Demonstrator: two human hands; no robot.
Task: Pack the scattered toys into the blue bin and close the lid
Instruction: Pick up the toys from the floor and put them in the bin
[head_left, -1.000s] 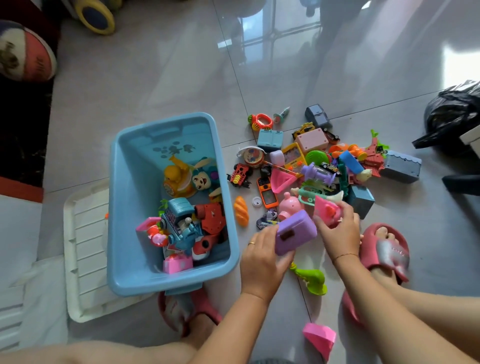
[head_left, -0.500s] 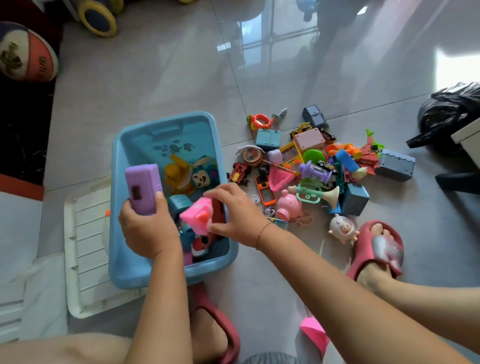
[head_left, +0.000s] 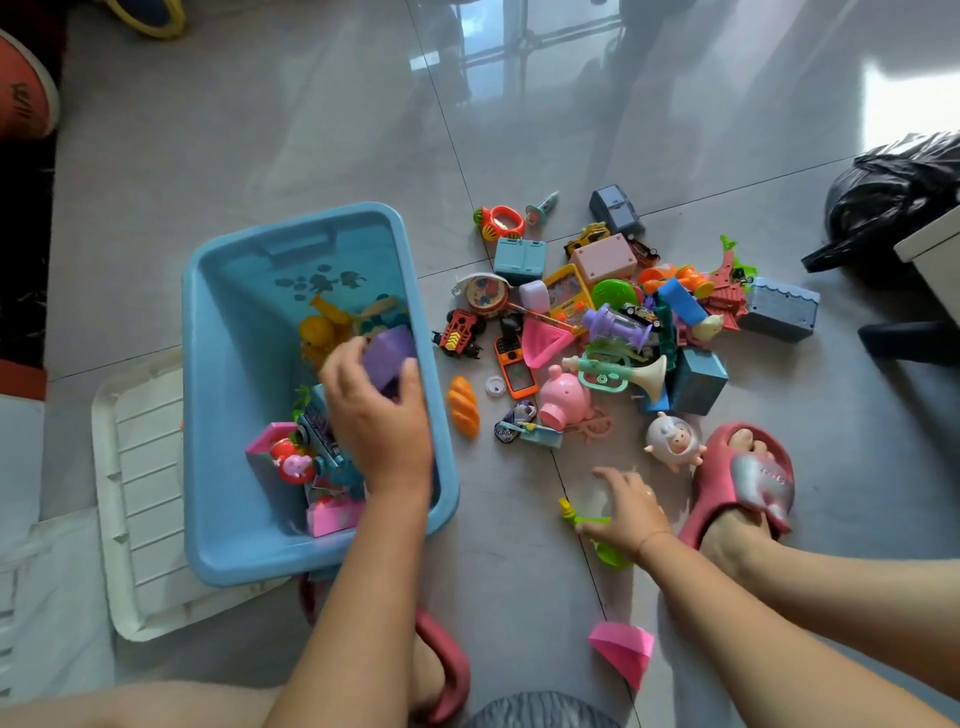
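The blue bin (head_left: 208, 415) stands open on the tiled floor with several toys inside. My left hand (head_left: 379, 421) is inside it by the right wall, shut on a purple block (head_left: 387, 356) held low over the toys. My right hand (head_left: 626, 506) is outside the bin, low over the floor with its fingers spread, on top of a green toy (head_left: 605, 551). The scattered toys (head_left: 623, 322) lie in a heap to the right of the bin. The white lid (head_left: 140, 493) lies flat on the floor, partly under the bin's left side.
A white pig figure (head_left: 672, 441) and a pink pig (head_left: 563, 397) lie nearest my right hand. A pink toy (head_left: 623, 652) sits close to my knees. My feet in pink slippers (head_left: 743, 478) flank the spot. A black bag (head_left: 893, 202) lies at the far right.
My left hand carried the purple block from the bin's left edge down to its right side. My right hand let go of the pink toy and moved out to the green toy.
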